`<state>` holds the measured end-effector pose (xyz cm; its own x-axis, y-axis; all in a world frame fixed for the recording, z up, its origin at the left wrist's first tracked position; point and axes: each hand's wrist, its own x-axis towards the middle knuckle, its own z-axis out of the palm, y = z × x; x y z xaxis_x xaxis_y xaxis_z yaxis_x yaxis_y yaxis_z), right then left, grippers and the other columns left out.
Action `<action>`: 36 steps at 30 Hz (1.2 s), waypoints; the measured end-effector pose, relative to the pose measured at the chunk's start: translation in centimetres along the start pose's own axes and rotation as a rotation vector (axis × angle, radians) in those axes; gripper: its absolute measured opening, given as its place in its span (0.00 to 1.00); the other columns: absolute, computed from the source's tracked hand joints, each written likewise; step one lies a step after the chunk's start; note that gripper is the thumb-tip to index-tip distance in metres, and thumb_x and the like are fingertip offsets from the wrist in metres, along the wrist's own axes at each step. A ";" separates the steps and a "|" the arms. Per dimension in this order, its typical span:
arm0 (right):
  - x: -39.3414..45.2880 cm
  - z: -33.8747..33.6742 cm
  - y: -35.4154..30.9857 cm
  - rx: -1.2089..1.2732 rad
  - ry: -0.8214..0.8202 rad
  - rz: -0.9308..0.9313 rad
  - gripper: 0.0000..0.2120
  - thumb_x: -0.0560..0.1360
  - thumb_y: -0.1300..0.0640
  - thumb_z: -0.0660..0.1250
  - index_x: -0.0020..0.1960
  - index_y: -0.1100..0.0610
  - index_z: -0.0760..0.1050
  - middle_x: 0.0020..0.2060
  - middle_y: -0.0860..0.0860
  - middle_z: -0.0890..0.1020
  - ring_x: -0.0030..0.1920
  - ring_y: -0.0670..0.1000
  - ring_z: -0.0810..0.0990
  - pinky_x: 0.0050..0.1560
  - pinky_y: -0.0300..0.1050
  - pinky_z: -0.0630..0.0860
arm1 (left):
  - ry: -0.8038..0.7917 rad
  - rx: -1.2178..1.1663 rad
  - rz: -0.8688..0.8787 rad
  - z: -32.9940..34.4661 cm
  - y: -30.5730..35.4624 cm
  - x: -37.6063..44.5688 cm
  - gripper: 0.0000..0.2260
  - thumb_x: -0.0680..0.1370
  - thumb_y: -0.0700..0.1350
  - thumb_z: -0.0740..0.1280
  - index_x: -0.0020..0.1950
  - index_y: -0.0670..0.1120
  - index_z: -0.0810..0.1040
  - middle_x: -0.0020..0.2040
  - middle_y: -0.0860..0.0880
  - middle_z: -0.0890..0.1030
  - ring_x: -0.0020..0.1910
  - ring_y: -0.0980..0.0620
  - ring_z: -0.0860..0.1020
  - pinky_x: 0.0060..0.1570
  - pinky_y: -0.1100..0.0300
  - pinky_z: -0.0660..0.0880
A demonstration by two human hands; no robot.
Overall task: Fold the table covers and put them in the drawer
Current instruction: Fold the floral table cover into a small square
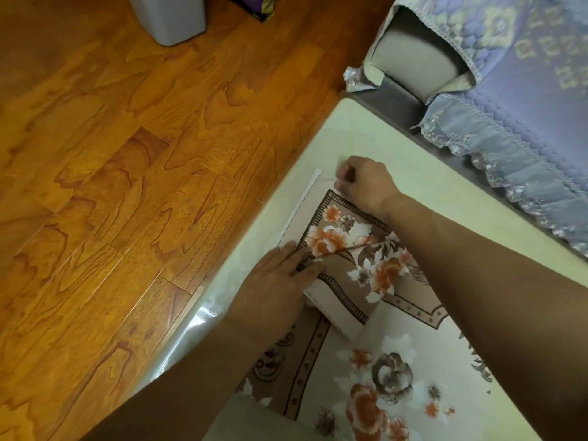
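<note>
A floral table cover (375, 268), beige and brown with orange flowers, lies on a pale cream table (359, 135). One flap of it is folded back over the rest, with a white hemmed edge showing along the left. My left hand (280, 278) presses flat on the near corner of the folded flap, fingers straight. My right hand (366, 183) sits at the flap's far corner with fingers curled, pinching the edge of the cloth. No drawer is in view.
Orange-brown wooden floor (127, 186) fills the left. A grey bin (171, 17) stands at the top left. A sofa with a lilac lace-trimmed cover (525, 90) runs along the table's far right side. A clear plastic sheet (197, 319) overhangs the table's left edge.
</note>
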<state>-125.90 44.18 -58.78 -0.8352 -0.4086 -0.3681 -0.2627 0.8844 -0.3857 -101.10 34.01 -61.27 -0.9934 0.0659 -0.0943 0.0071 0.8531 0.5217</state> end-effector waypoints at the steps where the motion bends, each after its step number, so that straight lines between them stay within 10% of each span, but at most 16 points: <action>1: -0.1 -0.1 0.0 0.056 0.000 0.019 0.03 0.77 0.57 0.72 0.50 0.54 0.81 0.46 0.49 0.82 0.51 0.51 0.80 0.52 0.41 0.73 | -0.008 -0.002 -0.002 0.0 0.0 -0.1 0.33 0.67 0.41 0.79 0.72 0.51 0.77 0.72 0.44 0.76 0.75 0.41 0.70 0.73 0.44 0.68; 6: 0.3 -0.1 0.2 0.372 -0.001 0.165 0.06 0.74 0.57 0.75 0.50 0.54 0.81 0.47 0.50 0.83 0.52 0.51 0.82 0.60 0.45 0.78 | -0.033 -0.046 -0.065 0.6 0.6 -0.3 0.29 0.73 0.41 0.73 0.73 0.56 0.75 0.79 0.47 0.66 0.80 0.38 0.57 0.76 0.39 0.62; 15: -0.1 1.0 -0.1 -0.070 0.041 0.004 0.23 0.74 0.55 0.76 0.67 0.53 0.75 0.61 0.55 0.75 0.61 0.56 0.76 0.60 0.46 0.73 | -0.065 0.041 -0.092 1.2 0.8 -0.4 0.27 0.78 0.45 0.67 0.77 0.57 0.68 0.82 0.44 0.60 0.82 0.38 0.50 0.79 0.41 0.54; 23: -0.7 1.0 0.7 0.295 0.095 0.087 0.03 0.75 0.57 0.74 0.45 0.52 0.80 0.41 0.47 0.82 0.46 0.51 0.82 0.51 0.44 0.79 | -0.098 0.077 -0.114 1.1 1.4 -0.3 0.27 0.80 0.46 0.63 0.79 0.58 0.64 0.83 0.44 0.52 0.82 0.38 0.43 0.80 0.44 0.45; 27: -0.5 1.0 0.5 0.252 0.148 0.068 0.03 0.75 0.59 0.74 0.43 0.55 0.81 0.38 0.46 0.81 0.39 0.46 0.79 0.37 0.27 0.73 | -0.116 0.083 -0.137 0.7 1.9 -0.3 0.26 0.82 0.45 0.60 0.81 0.57 0.61 0.84 0.43 0.47 0.81 0.38 0.38 0.79 0.45 0.37; 36: 0.6 0.9 -0.5 0.275 0.039 0.242 0.03 0.74 0.57 0.75 0.47 0.55 0.83 0.45 0.50 0.85 0.48 0.49 0.84 0.56 0.45 0.81 | -0.039 0.045 -0.029 1.0 1.1 -0.5 0.26 0.75 0.44 0.69 0.74 0.54 0.74 0.79 0.44 0.66 0.81 0.41 0.56 0.78 0.43 0.60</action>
<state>-125.87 43.24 -59.53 -0.8765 -0.1811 -0.4461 0.0801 0.8589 -0.5059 -100.46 35.44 -61.47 -0.9880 0.0600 -0.1426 -0.0160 0.8772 0.4799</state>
